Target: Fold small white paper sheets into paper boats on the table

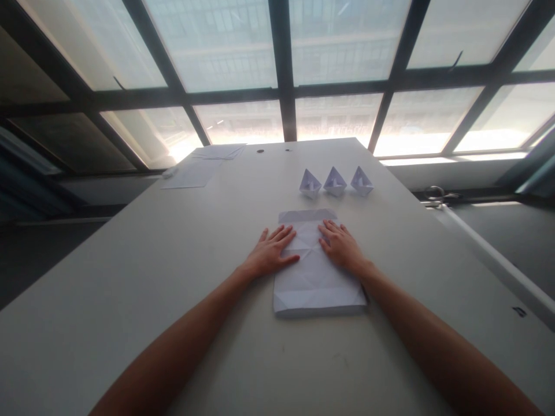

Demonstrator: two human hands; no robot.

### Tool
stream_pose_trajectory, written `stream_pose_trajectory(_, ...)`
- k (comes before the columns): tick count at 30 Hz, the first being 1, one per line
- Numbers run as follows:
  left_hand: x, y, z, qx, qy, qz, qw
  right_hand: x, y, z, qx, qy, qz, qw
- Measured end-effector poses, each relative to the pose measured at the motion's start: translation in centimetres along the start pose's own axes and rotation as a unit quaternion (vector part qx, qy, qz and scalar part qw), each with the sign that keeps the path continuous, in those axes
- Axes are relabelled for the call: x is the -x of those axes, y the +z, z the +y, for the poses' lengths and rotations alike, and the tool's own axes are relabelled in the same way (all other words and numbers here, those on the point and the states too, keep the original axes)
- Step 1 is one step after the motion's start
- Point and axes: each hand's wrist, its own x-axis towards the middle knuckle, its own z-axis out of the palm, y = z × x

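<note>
A creased white sheet of paper point(310, 281) lies in front of me, its far and near edges folded or bent. My left hand point(272, 252) rests on its left side, fingers spread. Flat on the right side of the sheet is my right hand point(341, 245), its fingers also stretched out. Neither hand grips anything. Beyond the sheet stand three folded paper boats in a row: a left one point(310, 186), a middle one point(335, 184) and a right one point(361, 182).
The white table point(151, 300) reaches toward large dark-framed windows point(284, 69). At its far left lie several flat sheets of paper point(193, 174). Two small dark round spots, one at left point(260, 151), mark the far end. A white pole point(498, 260) runs along the right side.
</note>
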Motion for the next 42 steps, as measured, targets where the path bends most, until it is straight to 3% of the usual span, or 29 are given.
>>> stream_pose_trajectory(6,0.0,0.0,-0.1,0.004,0.005,0.001,1.000,-0.1,0.4,0.8,0.019,0.088,0.011,0.996)
stream_pose_trajectory(12,0.1,-0.1,0.0,0.002,0.002,-0.004,1.000,-0.1,0.2,1.0,0.018,0.117,0.049,0.992)
stream_pose_trajectory(14,0.1,0.0,0.0,0.001,0.001,-0.003,1.000,-0.1,-0.2,0.6,0.013,0.090,0.080,0.993)
stream_pose_trajectory(16,0.0,0.1,-0.1,0.001,-0.003,0.005,1.000,0.0,-0.6,0.0,-0.005,0.021,0.089,0.996)
stream_pose_trajectory(19,-0.2,0.4,-0.1,0.005,-0.017,0.019,1.000,0.3,-0.8,-0.8,-0.034,-0.098,0.022,0.994)
stream_pose_trajectory(21,-0.2,0.5,-0.1,0.009,-0.027,0.024,0.999,0.5,-0.7,-1.1,-0.034,-0.132,-0.025,0.990)
stream_pose_trajectory(30,-0.3,0.3,-0.5,0.040,-0.029,0.022,0.999,0.6,-0.8,-0.8,-0.022,-0.108,-0.055,0.992)
stream_pose_trajectory(34,-0.3,0.2,-0.5,0.064,-0.029,0.039,0.997,0.6,-1.4,-0.9,-0.037,-0.106,-0.041,0.993)
stream_pose_trajectory(42,-0.8,0.8,-1.1,0.126,-0.010,0.157,0.979,0.2,-1.8,-0.5,-0.067,-0.073,0.037,0.994)
